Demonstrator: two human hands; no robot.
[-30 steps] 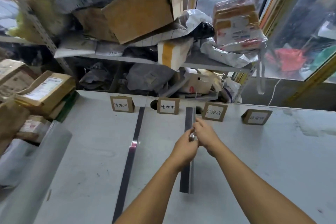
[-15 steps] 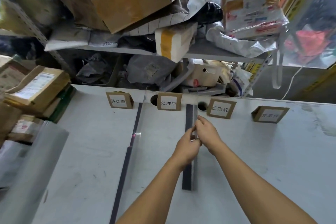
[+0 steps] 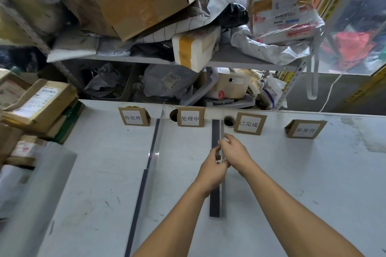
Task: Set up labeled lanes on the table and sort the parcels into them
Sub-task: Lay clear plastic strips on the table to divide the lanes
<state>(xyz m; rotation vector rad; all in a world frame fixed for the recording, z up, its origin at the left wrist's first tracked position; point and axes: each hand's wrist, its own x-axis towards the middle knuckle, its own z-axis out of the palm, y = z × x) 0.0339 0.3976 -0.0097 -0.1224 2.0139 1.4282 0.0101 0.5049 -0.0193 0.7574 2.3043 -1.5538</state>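
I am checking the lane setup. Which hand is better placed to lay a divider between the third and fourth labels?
Probably the right hand: it is nearer that gap. Both hands now meet on the second divider strip.

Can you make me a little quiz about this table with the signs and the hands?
1. How many cardboard signs stand along the back of the table?
2. True or false: both hands are at the same dark strip.
3. Where are the stacked parcels: A) table's left edge, B) between the strips?

Key:
1. Four, the first sign leftmost.
2. True: the left hand and right hand meet at the second strip.
3. A, the stacked parcels.
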